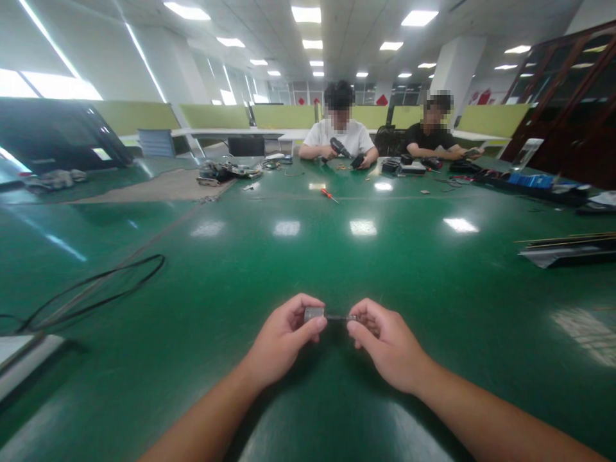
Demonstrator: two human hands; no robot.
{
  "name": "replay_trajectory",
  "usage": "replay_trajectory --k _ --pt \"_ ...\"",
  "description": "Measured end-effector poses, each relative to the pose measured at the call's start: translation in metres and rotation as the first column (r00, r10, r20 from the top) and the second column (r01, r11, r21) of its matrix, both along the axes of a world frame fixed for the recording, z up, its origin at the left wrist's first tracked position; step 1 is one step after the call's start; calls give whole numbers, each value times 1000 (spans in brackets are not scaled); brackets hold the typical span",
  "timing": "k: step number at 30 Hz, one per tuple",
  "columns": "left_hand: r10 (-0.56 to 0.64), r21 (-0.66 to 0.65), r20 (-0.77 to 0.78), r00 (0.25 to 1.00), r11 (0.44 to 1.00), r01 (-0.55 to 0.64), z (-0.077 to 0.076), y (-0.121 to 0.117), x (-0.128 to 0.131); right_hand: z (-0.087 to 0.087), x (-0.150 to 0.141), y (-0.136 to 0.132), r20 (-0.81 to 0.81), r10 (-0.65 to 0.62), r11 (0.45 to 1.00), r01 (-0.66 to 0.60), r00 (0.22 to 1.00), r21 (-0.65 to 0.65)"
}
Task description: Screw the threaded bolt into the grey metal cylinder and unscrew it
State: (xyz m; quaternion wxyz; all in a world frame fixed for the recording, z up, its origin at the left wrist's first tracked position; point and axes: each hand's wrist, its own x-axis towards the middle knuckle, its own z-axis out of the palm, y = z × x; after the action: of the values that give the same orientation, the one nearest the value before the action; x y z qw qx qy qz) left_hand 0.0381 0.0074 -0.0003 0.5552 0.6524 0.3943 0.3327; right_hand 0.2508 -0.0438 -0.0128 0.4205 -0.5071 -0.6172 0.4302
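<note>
Low over the near part of the green table (269,256), both hands hold a small grey metal cylinder (314,313) with a thin dark shaft (337,318) running out to the right. My left hand (283,333) is closed on the cylinder, thumb in front and fingers behind. The fingers of my right hand (385,340) pinch the far end of the shaft, where a small metallic piece partly shows. Fingertips cover much of both ends, so I cannot tell exactly what the part is.
A black cable (115,292) loops at left above a pale flat object (29,359). Dark strips (572,249) lie at right. An orange screwdriver (328,195) rests mid-table. Across it, a person (353,135) handles a power drill (341,147); another person (433,138) sits at right.
</note>
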Motion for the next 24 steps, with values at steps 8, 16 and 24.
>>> replay_trajectory --k 8,16,24 --pt "11 -5 17 1000 1000 -11 -1 0 0 -1 0 0 -12 5 1000 -5 1000 0" --pt "19 -3 11 1000 1000 -18 -2 0 0 0 0 0 -13 1 1000 -1 1000 -5" --pt "27 -5 16 1000 1000 -27 -1 0 0 -2 1 1 -30 6 1000 -6 1000 1"
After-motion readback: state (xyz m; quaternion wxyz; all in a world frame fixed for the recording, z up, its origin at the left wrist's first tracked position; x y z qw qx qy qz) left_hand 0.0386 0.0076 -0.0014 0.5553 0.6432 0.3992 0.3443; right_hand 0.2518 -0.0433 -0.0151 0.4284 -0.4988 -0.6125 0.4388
